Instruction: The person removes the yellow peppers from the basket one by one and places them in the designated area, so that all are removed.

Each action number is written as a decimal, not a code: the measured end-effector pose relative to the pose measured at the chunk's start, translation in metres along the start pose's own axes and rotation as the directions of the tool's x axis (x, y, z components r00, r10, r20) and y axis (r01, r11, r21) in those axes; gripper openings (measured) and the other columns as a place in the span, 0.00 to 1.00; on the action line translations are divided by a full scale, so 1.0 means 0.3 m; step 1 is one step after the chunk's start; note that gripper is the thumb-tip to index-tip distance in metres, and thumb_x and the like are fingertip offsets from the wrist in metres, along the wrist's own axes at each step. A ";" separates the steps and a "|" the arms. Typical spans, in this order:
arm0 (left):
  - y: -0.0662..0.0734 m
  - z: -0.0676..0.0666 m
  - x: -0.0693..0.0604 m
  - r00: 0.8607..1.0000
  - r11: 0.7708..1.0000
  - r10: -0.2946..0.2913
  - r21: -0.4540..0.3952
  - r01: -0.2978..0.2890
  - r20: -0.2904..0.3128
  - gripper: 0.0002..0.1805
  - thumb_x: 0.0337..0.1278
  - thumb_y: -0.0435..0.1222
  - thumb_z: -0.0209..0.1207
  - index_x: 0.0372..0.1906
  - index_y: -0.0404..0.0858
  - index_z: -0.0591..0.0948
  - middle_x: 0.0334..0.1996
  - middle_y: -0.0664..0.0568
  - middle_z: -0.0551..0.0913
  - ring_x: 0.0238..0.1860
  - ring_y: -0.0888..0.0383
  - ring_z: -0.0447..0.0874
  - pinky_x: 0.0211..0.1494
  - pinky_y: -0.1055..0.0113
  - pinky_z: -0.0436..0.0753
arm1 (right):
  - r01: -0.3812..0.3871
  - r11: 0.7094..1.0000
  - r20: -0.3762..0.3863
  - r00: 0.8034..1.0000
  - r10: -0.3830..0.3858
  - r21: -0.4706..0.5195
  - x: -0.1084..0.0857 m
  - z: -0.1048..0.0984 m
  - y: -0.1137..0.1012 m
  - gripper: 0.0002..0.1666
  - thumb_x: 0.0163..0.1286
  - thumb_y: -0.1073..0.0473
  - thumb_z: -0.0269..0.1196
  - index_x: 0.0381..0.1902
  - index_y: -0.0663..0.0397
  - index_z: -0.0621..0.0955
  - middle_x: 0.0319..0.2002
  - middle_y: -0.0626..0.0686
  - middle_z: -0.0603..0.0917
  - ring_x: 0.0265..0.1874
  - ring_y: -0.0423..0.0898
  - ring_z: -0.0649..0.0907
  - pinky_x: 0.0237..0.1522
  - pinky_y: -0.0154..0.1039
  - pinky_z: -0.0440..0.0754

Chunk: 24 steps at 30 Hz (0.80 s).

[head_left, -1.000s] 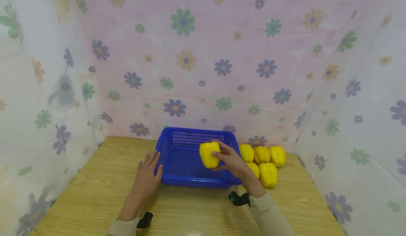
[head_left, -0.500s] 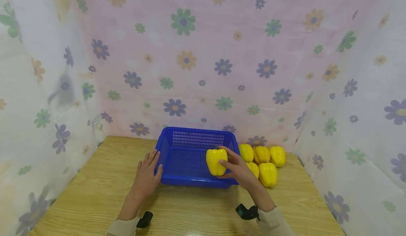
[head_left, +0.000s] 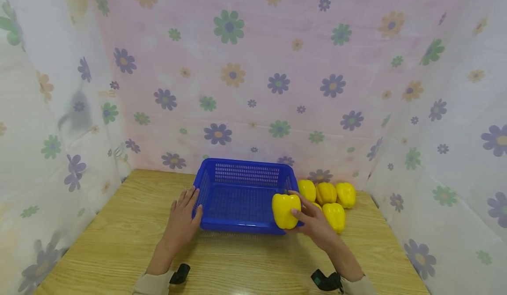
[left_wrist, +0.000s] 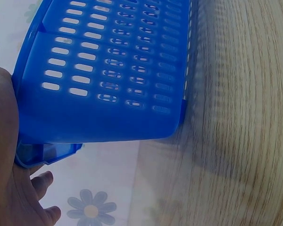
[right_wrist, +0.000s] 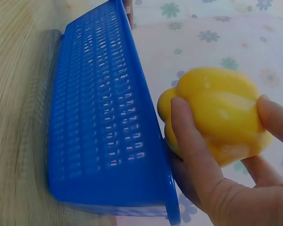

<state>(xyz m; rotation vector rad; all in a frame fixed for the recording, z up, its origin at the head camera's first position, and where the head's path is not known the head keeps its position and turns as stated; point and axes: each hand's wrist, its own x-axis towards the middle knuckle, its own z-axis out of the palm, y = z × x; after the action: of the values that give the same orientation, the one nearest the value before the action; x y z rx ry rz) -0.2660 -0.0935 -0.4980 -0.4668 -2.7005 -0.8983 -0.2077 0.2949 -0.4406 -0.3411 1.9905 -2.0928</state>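
Note:
A yellow bell pepper [head_left: 286,211] is in my right hand [head_left: 317,226], gripped between thumb and fingers. It is held up over the right front corner of a blue plastic basket [head_left: 245,227]. In the right wrist view, the pepper [right_wrist: 221,110] sits beside and above the basket's rim, with the fingers [right_wrist: 193,146] spread around it. On the basket's left rim rests my left hand [head_left: 183,215], its fingers extended. The left wrist view has the slotted basket wall [left_wrist: 99,113] close by, with part of the left hand [left_wrist: 7,183] at the left edge.
Several more yellow bell peppers [head_left: 334,217] are grouped on the wooden table [head_left: 237,264] right of the basket, one partly hidden by my right hand. A flowered cloth [head_left: 253,66] hangs behind the table and along both sides.
My right hand has carried the pepper rightward and toward me, from over the basket's inside to its right front corner. The left hand stays on the rim.

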 end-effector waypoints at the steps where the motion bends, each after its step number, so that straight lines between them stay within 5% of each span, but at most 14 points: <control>1: 0.000 -0.001 0.000 1.000 1.000 0.001 0.000 -0.001 0.000 0.32 0.79 0.41 0.48 0.78 0.30 0.61 0.79 0.37 0.57 0.79 0.33 0.48 0.74 0.27 0.49 | -0.002 1.000 -0.001 1.000 0.002 0.003 -0.005 -0.004 0.000 0.39 0.81 0.59 0.54 0.83 0.50 0.52 0.68 0.62 0.70 0.57 0.51 0.84 0.56 0.65 0.80; 5: -0.004 0.001 0.000 1.000 1.000 0.000 -0.005 0.000 0.006 0.32 0.79 0.42 0.47 0.78 0.30 0.61 0.79 0.37 0.56 0.80 0.33 0.48 0.74 0.27 0.48 | -0.008 1.000 -0.014 1.000 0.008 0.000 -0.025 -0.020 0.000 0.37 0.81 0.58 0.54 0.82 0.45 0.55 0.67 0.55 0.71 0.57 0.49 0.84 0.57 0.67 0.78; 24: 0.000 -0.002 0.000 1.000 1.000 -0.004 -0.005 0.004 -0.001 0.32 0.78 0.41 0.49 0.77 0.30 0.61 0.79 0.37 0.57 0.79 0.32 0.49 0.74 0.27 0.49 | 0.027 1.000 -0.073 0.997 -0.028 -0.014 -0.105 -0.086 0.009 0.38 0.83 0.60 0.49 0.83 0.51 0.49 0.66 0.44 0.68 0.59 0.42 0.81 0.54 0.56 0.85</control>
<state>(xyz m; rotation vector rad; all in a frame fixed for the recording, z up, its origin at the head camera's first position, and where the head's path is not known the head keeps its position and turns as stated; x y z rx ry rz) -0.2660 -0.0938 -0.4975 -0.4628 -2.6997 -0.9067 -0.1863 0.3295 -0.4447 -0.2999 2.0518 -2.1397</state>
